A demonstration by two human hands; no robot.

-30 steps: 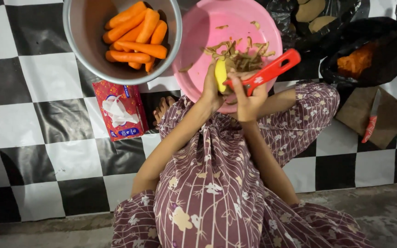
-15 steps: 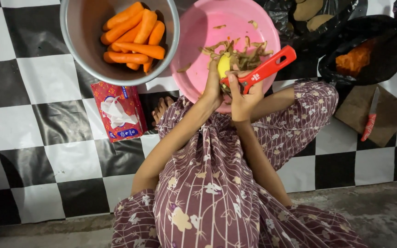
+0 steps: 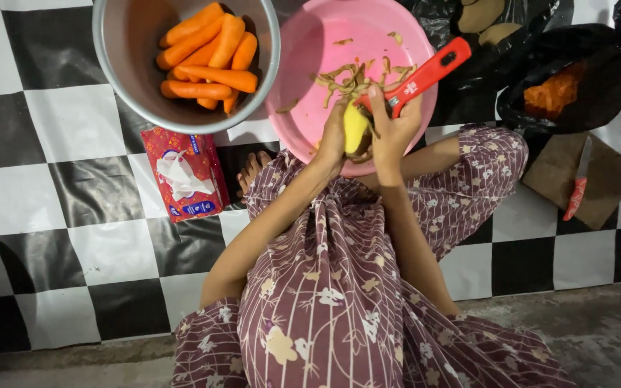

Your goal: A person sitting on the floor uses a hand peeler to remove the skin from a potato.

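Potato [image 3: 354, 123] in left hand [image 3: 333, 140] grip

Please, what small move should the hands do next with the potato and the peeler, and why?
Probably turn the potato slightly in the left hand: its facing side is already yellow, and the right hand holds the red peeler against it over the pink basin.

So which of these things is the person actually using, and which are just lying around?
In use:
left hand holding the yellow potato
right hand gripping the red peeler
pink basin catching the peels

Lying about:
metal bowl of carrots
red tissue pack
red-handled knife on cardboard
black bags
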